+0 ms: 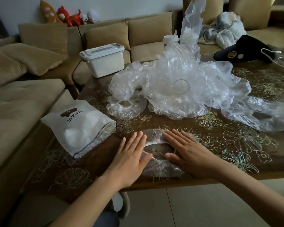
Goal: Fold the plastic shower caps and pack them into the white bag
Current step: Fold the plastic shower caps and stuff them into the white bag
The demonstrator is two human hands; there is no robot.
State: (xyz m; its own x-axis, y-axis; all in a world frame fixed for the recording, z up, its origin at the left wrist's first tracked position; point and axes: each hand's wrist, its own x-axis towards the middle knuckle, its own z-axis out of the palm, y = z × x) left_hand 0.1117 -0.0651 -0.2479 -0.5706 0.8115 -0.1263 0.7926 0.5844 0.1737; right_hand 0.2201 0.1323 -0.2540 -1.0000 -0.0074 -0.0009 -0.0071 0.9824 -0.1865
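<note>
A clear plastic shower cap lies flat on the table near its front edge, its elastic opening facing up. My left hand presses flat on the cap's left side with straight fingers. My right hand lies flat on its right side, fingers straight. The white drawstring bag, printed POPULAR, lies to the left at the table's corner, bulging, its open mouth toward the hands. A heap of several more clear shower caps fills the middle of the table.
The table has a brown cloth with flower outlines. A white lidded box stands at the far left corner. A black hair dryer with a cord lies at the far right. A tall clear bag stands at the back. Beige sofas surround the table.
</note>
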